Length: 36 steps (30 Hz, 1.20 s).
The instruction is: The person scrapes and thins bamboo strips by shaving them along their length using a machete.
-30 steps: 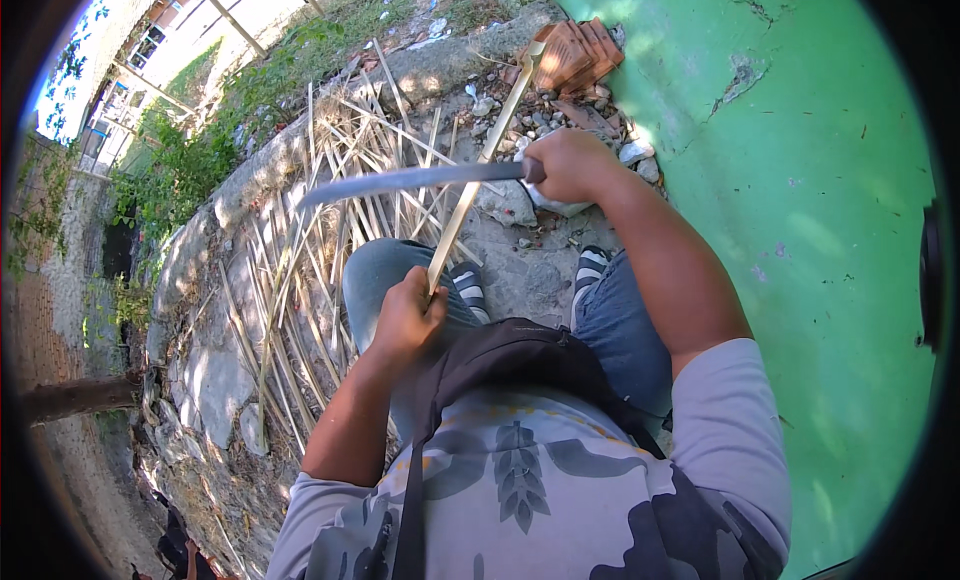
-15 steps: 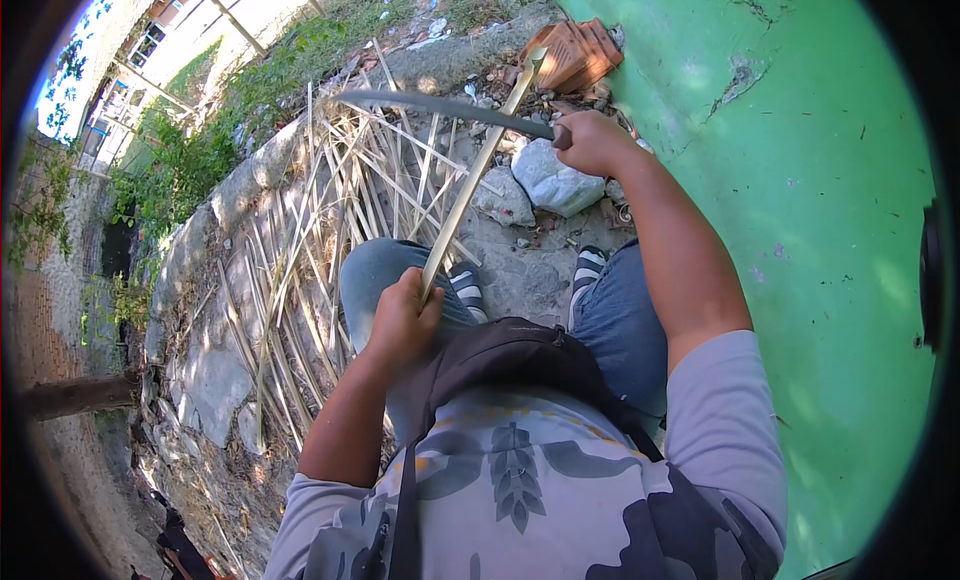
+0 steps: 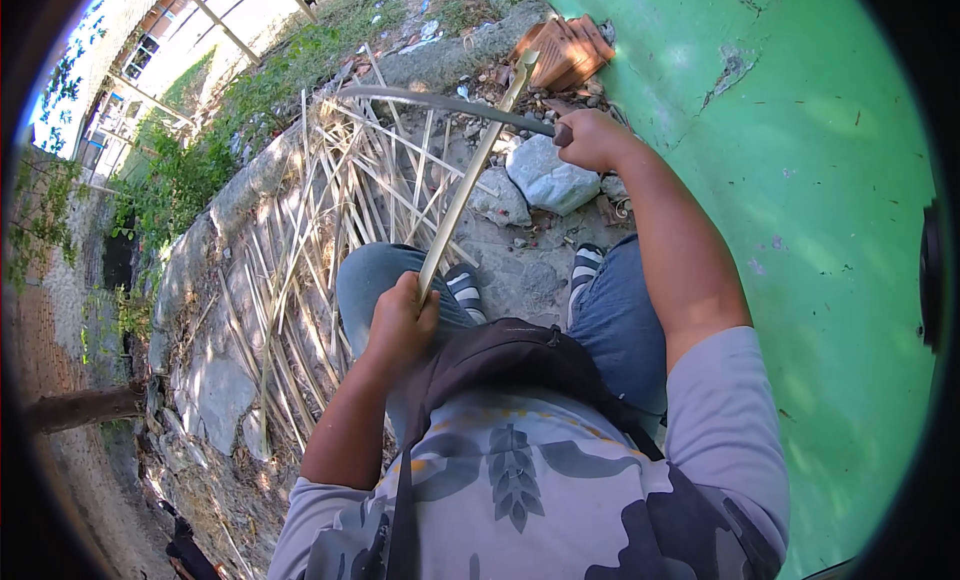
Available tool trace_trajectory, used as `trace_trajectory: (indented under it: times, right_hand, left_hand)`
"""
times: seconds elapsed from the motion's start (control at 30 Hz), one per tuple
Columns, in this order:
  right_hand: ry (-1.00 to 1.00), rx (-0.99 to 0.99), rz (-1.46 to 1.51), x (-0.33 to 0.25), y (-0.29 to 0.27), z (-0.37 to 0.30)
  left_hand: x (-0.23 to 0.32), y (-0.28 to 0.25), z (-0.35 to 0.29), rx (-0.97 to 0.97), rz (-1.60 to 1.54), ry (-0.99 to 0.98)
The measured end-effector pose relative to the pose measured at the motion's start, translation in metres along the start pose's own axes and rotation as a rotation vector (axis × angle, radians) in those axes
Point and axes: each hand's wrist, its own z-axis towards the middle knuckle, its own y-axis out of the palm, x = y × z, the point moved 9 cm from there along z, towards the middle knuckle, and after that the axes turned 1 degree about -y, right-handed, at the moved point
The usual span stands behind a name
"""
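My left hand (image 3: pixel 402 316) is closed round the near end of a long split bamboo strip (image 3: pixel 464 192), beside my left knee. The strip slants up and away to the right, its far end near the roof tiles. Out in front on the right, my right hand (image 3: pixel 597 141) grips the handle of a machete (image 3: pixel 430 99). Its long curved blade points left and crosses the strip near the far end; whether the two touch, I cannot tell. Many thin bamboo strips (image 3: pixel 290 280) lie in a loose pile on the ground to the left.
Pale rocks (image 3: pixel 556 174) lie past my feet. Behind them is a stack of orange roof tiles (image 3: pixel 572 56). A green wall or floor surface (image 3: pixel 800 280) fills the right side. A low stone edge (image 3: pixel 262 175) with plants runs along the left.
The view has shifted slightly. My hands keep their grips, and the machete and bamboo strip stay in nearly the same position.
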Motion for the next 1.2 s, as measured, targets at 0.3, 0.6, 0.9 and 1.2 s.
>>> trace_trajectory:
  times: [0.3,0.6,0.9,1.2]
  right_hand:
    - [-0.175,0.062,-0.130,-0.050,0.001,-0.004]
    - [0.113,0.224,-0.051,0.029,-0.024,0.000]
    - [0.146,0.155,-0.115,0.035,-0.023,-0.005]
    - [0.133,0.254,-0.064,0.033,-0.030,-0.010]
  left_hand:
    - [-0.004,-0.005,-0.003,0.003,0.037,-0.010]
    - [0.005,0.003,0.000,-0.032,0.096,0.096]
    - [0.014,0.000,-0.002,-0.097,0.007,0.041]
    - [0.006,0.003,-0.002,-0.121,0.045,0.048]
